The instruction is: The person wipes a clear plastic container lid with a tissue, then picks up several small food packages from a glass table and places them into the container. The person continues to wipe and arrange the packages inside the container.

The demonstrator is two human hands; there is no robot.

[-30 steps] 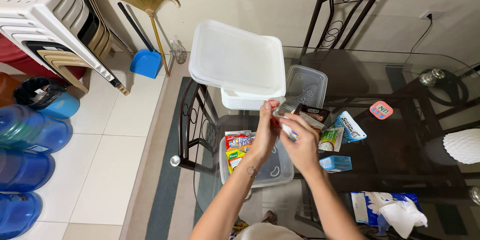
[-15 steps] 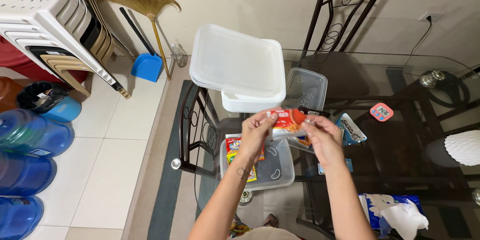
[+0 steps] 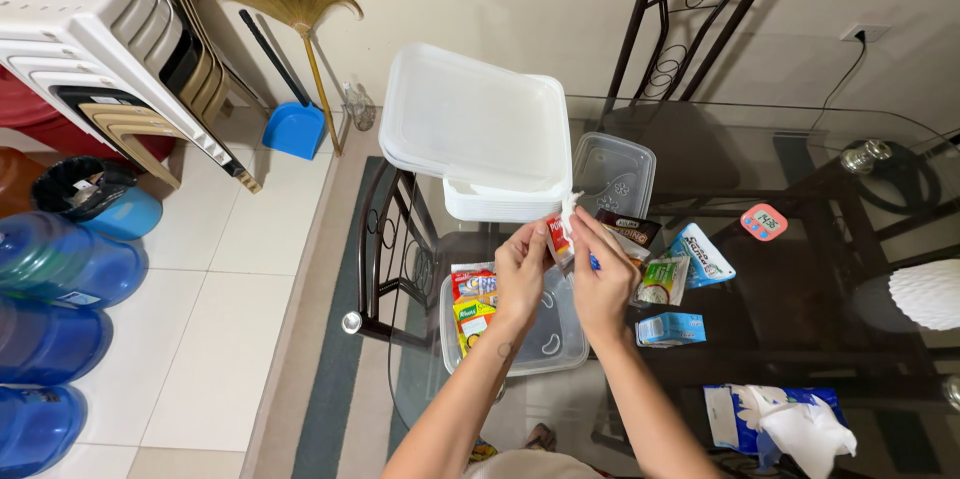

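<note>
Both my hands hold a small red and white sachet (image 3: 562, 229) upright above a clear plastic container (image 3: 556, 339) on the glass table (image 3: 800, 139). My left hand (image 3: 522, 274) pinches its left side and my right hand (image 3: 602, 277) its right side, close together. Red and yellow packets (image 3: 472, 301) lie in the container's left part. To the right of my hands lie a dark brown packet (image 3: 630, 229), a green and white sachet (image 3: 660, 281), a blue and white sachet (image 3: 702, 255) and a small blue box (image 3: 672, 328).
A stack of white lids and trays (image 3: 480, 139) and a clear tub (image 3: 612, 174) stand behind my hands. A pink timer (image 3: 763, 221) and a bag of tissues (image 3: 780, 419) are at the right. Metal chairs (image 3: 385, 249), a broom (image 3: 290, 9) and blue water jugs (image 3: 50, 279) are on the left.
The sachet was held flat and wide between my hands half a second ago; now it stands upright and my hands have come together around it.
</note>
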